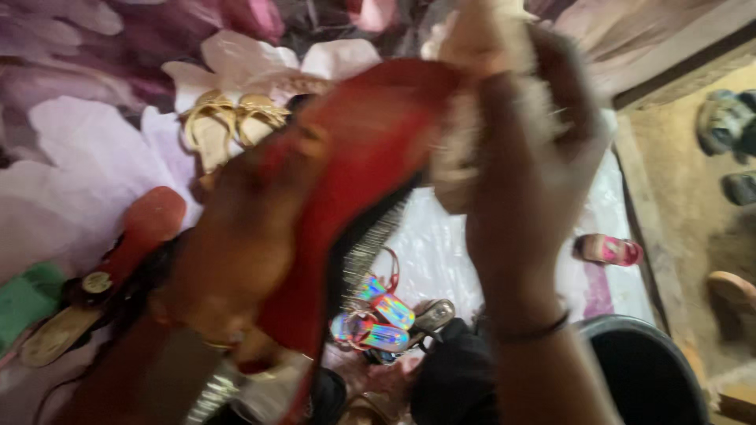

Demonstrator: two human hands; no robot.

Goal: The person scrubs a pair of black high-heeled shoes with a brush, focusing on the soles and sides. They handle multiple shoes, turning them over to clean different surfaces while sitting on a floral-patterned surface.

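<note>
My left hand (236, 244) grips a red-soled sandal (354, 173), held up with its sole toward me; a dark, studded strap edge shows along its right side. My right hand (535, 165) presses a beige cloth (472, 71) against the upper end of that sole. A dark band sits on my right wrist. Both hands are blurred by motion and hide much of what lies under them.
Below lie a gold sandal pair (228, 126), a red sole (146, 224), a brown sandal (63, 330), shiny multicoloured sandals (378, 319) and a pink one (610, 250) on a floral sheet (79, 173). A black bucket (646, 370) stands lower right; footwear (724, 118) lies on the earth floor.
</note>
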